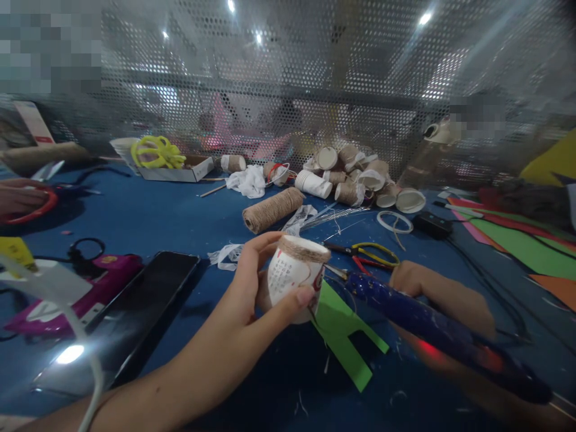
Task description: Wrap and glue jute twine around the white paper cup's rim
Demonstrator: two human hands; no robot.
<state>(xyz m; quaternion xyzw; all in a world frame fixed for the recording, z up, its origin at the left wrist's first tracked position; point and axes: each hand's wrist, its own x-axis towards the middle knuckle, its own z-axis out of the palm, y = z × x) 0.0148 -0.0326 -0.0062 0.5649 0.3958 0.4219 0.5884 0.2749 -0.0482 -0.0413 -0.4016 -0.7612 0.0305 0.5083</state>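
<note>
My left hand (pixel 256 300) is wrapped round a white paper cup (pixel 288 279) with printed characters on its side. Brown twine (pixel 306 249) is wound about the cup's upper edge. In my right hand (pixel 445 300) is a dark blue hot glue gun (pixel 418 318) with a red light glowing on it. Its metal nozzle (pixel 337 273) points left and reaches the cup's side near the twine; whether it touches, I cannot tell. A cut piece of green paper (pixel 344 336) lies under and behind the cup. Pliers (pixel 375 255) with yellow and red handles lie just beyond the nozzle.
A twine roll (pixel 273 210) lies beyond the cup, before a pile of twine-wrapped cups (pixel 351 177). A black phone (pixel 148 306) and a purple packet (pixel 90 288) lie left. Another person's hand (pixel 20 198) holds red-handled scissors (pixel 47 204). Coloured paper sheets (pixel 517 246) lie right.
</note>
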